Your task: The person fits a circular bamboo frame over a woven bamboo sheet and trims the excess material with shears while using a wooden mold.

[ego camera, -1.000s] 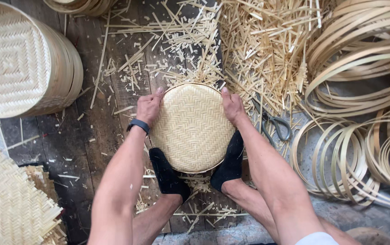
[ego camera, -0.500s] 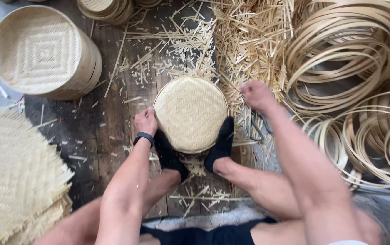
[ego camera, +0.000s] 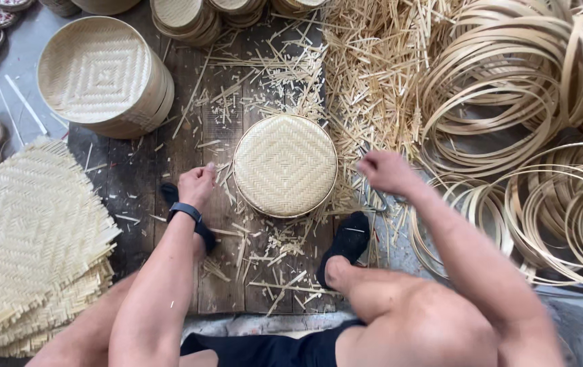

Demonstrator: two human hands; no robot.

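Bamboo basket (ego camera: 285, 165) is lying on the floor boards between my feet, untouched. My left hand (ego camera: 197, 186) is curling loosely beside it; my right hand (ego camera: 386, 171), maybe closed, is hovering over sharp splinters (ego camera: 373, 88) that could prick.

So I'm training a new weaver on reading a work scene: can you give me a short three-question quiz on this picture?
1. True or false: the left hand is gripping the round woven tray.
2. Which lies nearest the right hand? A) stack of square woven mats B) bamboo hoops C) large round basket
3. What litters the dark wooden boards?

Key: 1 false, it rests beside it; 2 B; 3 bamboo strip offcuts.
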